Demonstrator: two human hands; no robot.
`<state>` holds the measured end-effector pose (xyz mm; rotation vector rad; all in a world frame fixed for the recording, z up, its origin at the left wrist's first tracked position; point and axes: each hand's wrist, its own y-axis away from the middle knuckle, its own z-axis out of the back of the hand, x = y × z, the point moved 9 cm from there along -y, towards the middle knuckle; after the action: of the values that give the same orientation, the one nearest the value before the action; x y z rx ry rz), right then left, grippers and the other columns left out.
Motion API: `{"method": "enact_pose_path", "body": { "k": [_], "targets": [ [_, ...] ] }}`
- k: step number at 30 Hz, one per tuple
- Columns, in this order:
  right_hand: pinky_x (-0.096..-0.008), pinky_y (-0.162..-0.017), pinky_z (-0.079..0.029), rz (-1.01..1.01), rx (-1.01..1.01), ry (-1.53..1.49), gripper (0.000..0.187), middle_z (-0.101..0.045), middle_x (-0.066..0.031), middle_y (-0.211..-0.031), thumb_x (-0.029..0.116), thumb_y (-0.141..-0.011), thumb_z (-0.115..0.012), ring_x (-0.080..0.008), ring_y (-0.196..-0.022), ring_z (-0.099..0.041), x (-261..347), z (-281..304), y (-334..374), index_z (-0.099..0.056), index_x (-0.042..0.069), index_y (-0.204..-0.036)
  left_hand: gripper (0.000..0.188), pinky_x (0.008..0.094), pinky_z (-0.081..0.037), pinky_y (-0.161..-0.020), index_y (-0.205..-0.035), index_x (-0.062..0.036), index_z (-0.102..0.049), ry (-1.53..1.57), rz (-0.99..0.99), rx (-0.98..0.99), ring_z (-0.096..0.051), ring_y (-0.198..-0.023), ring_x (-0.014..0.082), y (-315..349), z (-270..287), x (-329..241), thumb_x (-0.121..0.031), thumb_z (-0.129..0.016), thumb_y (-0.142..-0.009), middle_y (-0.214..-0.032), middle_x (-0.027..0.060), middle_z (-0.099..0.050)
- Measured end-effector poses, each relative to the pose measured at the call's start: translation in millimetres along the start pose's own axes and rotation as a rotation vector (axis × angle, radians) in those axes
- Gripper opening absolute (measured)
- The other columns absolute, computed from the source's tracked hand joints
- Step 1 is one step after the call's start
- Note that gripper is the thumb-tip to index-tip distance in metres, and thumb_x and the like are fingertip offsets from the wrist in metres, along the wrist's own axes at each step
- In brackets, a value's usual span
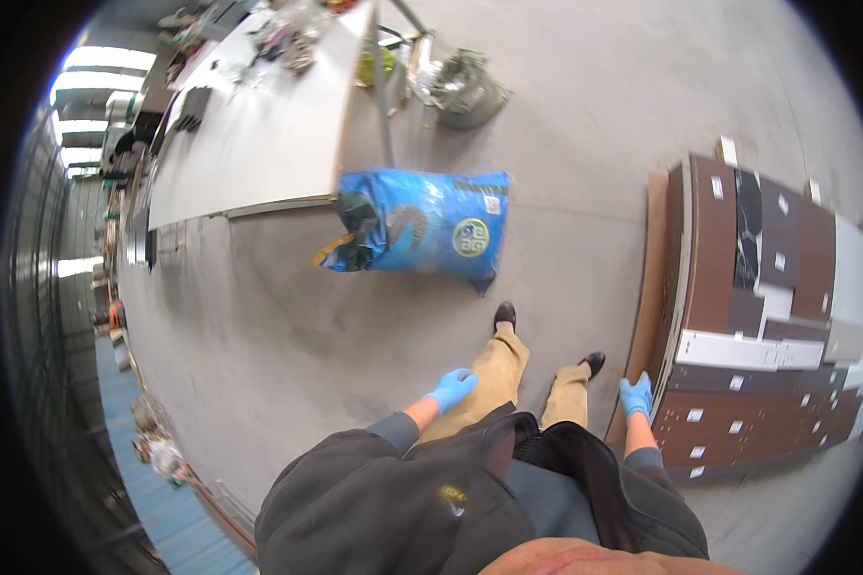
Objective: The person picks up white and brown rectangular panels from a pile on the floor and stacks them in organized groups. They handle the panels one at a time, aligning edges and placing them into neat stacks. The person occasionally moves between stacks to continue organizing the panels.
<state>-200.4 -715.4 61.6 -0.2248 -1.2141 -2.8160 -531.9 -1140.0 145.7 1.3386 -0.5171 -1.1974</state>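
My left hand, in a light blue glove, hangs beside my tan trouser leg. Nothing shows in it, and its fingers are loosely extended. On the other side my right hand, gloved alike, is down near the brown edge of a stack of panels. Its thumb and fingers are apart; whether they touch the edge I cannot tell. Brown, dark grey and white boards with small white labels make up the stack's top. Ahead of my feet a full blue sack lies on the floor, a yellow strip at its left end.
A white-topped table stands at the far left, with cloth-like scraps and a dark block on it. Behind the blue sack, a pale greenish sack rests on the concrete floor. Assorted goods and a blue strip of floor line the left.
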Motion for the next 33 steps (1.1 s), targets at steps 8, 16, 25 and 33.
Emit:
{"method": "enact_pose_path", "body": {
  "k": [8,16,25,33],
  "targets": [
    [-0.043,-0.122,-0.041,0.106,0.111,0.01,0.081,-0.054,-0.0277,-0.158,0.041,-0.093,-0.072,-0.0378,-0.149,-0.051,178.9,-6.8,81.1,-0.05,-0.005,-0.155,0.052,0.0382,-0.052,-0.106,-0.134,-0.0033,-0.07,0.066,-0.127,-0.165,-0.068,-0.121,0.0232,2.6,165.4,3.6,-0.043,-0.069,-0.1,-0.129,0.012,-0.075],
    [-0.0448,-0.121,-0.043,0.289,0.296,0.264,0.077,-0.059,-0.0261,-0.153,0.048,-0.09,-0.069,-0.0381,-0.145,-0.055,311.0,-37.8,114.5,-0.06,-0.003,-0.148,0.048,0.039,-0.054,-0.096,-0.13,-0.0041,-0.072,0.5,-0.073,-0.487,-0.069,-0.108,0.0213,38.0,245.7,112.9,-0.04,-0.074,-0.098,-0.121,0.0095,-0.076],
    [-0.0531,-0.106,-0.054,0.602,0.338,0.685,0.06,-0.067,-0.0261,-0.14,0.049,-0.096,-0.064,-0.0438,-0.129,-0.066,507.1,-70.8,147.1,-0.071,0.003,-0.134,0.049,0.0413,-0.055,-0.096,-0.131,-0.0043,-0.071,0.495,0.067,-0.412,-0.07,-0.111,0.024,73.7,267.1,302.9,-0.04,-0.073,-0.097,-0.123,0.011,-0.076],
    [-0.0475,-0.108,-0.052,0.504,0.21,0.108,0.056,-0.07,-0.0226,-0.137,0.043,-0.092,-0.061,-0.0396,-0.129,-0.066,639.5,-157.5,287.2,-0.072,0.008,-0.134,0.05,0.044,-0.055,-0.097,-0.134,-0.0051,-0.069,0.246,0.036,-0.25,-0.07,-0.113,0.0259,18.2,514.6,394.7,-0.04,-0.072,-0.099,-0.126,0.013,-0.075]
  ]
}}
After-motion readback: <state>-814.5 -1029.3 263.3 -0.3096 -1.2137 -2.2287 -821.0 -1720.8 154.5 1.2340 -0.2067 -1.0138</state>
